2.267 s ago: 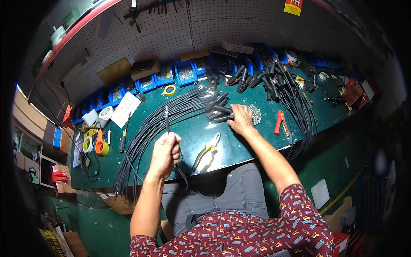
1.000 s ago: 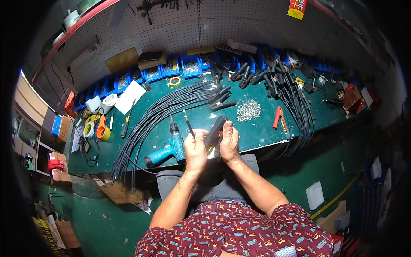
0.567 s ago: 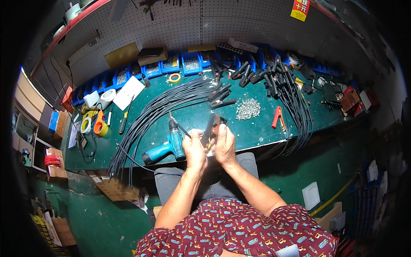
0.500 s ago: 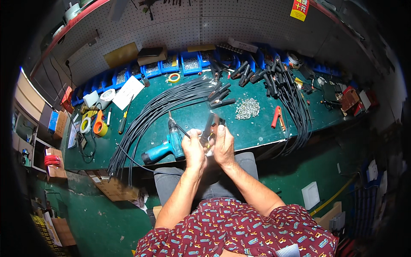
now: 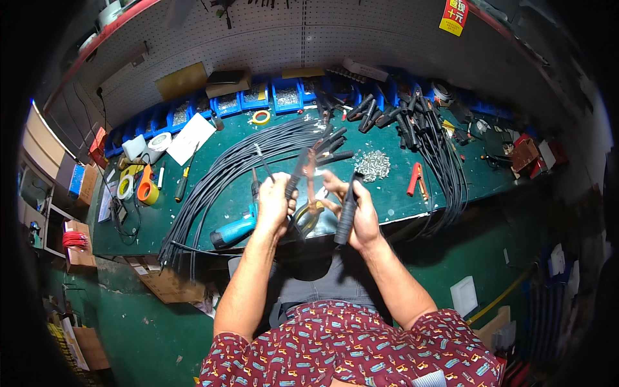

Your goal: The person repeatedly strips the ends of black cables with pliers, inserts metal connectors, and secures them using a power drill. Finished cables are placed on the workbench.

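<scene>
My left hand (image 5: 275,205) is closed around a black cable (image 5: 265,161), its stripped end pointing up and away. A black clamp handle (image 5: 297,175) rises from the same hand, blurred by motion. Beside it is a copper-coloured clamp part (image 5: 311,184), but I cannot tell how it is supported. Below that show the yellow handles of pliers (image 5: 311,220), partly hidden by my left fingers. My right hand (image 5: 365,219) grips a black ribbed handle sleeve (image 5: 346,220), tilted and apart from the clamp; its thumb and forefinger reach toward the copper part.
A teal cordless drill (image 5: 233,233) lies left of my hands. Long black cables (image 5: 222,164) curve behind it, and finished black clamps (image 5: 412,116) pile at the right. Small metal screws (image 5: 373,166) and a red clamp (image 5: 414,179) lie nearby. Blue bins (image 5: 287,95) line the back.
My hands have moved apart, the left one leftward and the right one rightward with the black sleeve. The copper part and yellow pliers handles now show between them.
</scene>
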Tool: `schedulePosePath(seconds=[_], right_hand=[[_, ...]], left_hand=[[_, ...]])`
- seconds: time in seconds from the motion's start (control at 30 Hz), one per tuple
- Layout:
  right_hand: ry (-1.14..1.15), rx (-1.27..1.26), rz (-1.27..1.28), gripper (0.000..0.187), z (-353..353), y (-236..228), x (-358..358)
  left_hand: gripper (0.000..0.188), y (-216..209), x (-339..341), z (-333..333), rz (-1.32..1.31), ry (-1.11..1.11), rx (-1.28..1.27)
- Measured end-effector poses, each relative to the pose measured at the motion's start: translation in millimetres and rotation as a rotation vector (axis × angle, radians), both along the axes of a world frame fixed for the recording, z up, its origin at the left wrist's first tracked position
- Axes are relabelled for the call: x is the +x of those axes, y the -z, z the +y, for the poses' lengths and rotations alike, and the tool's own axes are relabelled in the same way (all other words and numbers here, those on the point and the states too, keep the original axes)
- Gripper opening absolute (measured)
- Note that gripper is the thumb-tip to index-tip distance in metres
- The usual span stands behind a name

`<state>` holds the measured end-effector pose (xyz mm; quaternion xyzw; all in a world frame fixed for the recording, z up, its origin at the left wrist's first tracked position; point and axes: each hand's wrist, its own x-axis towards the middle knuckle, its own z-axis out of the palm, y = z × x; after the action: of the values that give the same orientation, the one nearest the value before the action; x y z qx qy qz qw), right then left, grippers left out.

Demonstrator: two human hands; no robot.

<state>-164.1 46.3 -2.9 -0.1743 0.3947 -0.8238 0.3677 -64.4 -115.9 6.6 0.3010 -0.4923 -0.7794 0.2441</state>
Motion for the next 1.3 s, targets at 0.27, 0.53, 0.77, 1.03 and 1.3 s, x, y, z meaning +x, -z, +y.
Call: schedulePosePath(seconds=[0.27,0.53,0.77,1.03,1.3], right_hand=[[0.092,-0.023,-0.256,0.059,-15,-6,-46],[0.360,0.007,-0.336,0.048,-13,-9,-68],[0.364,-0.012,-0.364,0.046,-11,-19,-64],[0.368,-0.005,-0.375,0.046,-7,-18,-63],[0.366,-0.013,-0.351,0.045,0,-19,-64]], left_hand=[[0.036,16,0,23,-0.025,-0.050,-0.512],[0.031,21,30,85,-0.010,0.174,-0.909],[0.024,20,35,94,-0.110,0.242,-0.903],[0.022,23,32,90,-0.114,0.234,-0.937],[0.021,26,31,87,-0.136,0.255,-0.933]])
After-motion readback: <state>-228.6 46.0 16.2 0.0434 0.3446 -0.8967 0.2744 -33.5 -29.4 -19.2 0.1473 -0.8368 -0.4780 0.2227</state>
